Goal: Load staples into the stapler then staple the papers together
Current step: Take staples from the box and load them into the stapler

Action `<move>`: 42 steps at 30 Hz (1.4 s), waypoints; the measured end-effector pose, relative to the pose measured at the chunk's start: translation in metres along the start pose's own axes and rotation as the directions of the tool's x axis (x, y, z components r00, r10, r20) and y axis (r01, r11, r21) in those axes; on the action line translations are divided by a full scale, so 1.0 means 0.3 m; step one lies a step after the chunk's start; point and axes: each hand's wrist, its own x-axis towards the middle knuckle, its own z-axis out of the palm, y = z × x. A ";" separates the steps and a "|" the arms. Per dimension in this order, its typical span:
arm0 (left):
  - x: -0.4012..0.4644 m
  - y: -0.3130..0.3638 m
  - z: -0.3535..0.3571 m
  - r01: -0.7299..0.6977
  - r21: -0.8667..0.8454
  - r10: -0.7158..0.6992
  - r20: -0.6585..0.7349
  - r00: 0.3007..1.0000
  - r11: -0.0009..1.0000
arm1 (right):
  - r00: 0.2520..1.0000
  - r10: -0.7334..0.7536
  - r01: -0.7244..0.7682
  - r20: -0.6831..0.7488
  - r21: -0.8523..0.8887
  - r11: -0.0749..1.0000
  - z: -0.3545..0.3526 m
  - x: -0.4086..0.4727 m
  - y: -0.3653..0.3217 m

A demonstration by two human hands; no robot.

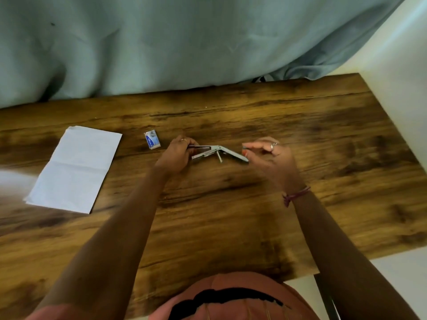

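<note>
A small metal stapler [217, 151] is hinged wide open just above the middle of the wooden table [231, 204]. My left hand [178, 155] grips its left end. My right hand [269, 160] holds the tip of the lifted top arm at the right, thumb and fingers pinched on it. The spring pusher hangs down from the hinge. A small blue and white staple box [152, 141] lies just left of my left hand. Farther left, creased white papers [75, 168] lie flat on the table. No loose staples are visible.
A pale blue cloth [184, 42] hangs along the table's far edge. The table's right edge meets a white wall [404, 88]. My pink shirt [231, 299] shows at the near edge.
</note>
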 end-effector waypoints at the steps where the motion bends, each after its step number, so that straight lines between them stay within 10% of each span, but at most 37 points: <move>1: 0.002 -0.002 -0.001 0.009 -0.024 -0.009 0.003 1.000 1.000 | 1.000 -0.013 0.013 0.001 -0.029 1.000 0.002 0.028 0.006; 11: 0.002 -0.001 -0.026 0.122 -0.295 -0.074 0.169 0.983 0.947 | 0.978 0.024 -0.024 0.209 -0.003 1.000 0.133 0.143 0.047; 20: -0.049 0.026 -0.011 0.353 -0.735 -0.194 0.296 0.935 0.579 | 0.975 0.007 0.000 0.223 -0.030 1.000 0.124 0.133 0.019; 29: -0.204 0.086 0.012 0.225 -0.918 -0.133 0.191 0.973 0.328 | 0.957 -0.008 0.025 0.291 -0.054 0.998 0.034 0.172 -0.129; 42: -0.342 0.144 0.010 0.061 -0.965 -0.125 0.030 0.992 0.256 | 0.771 -0.130 0.443 0.624 -0.379 0.812 0.053 0.201 -0.321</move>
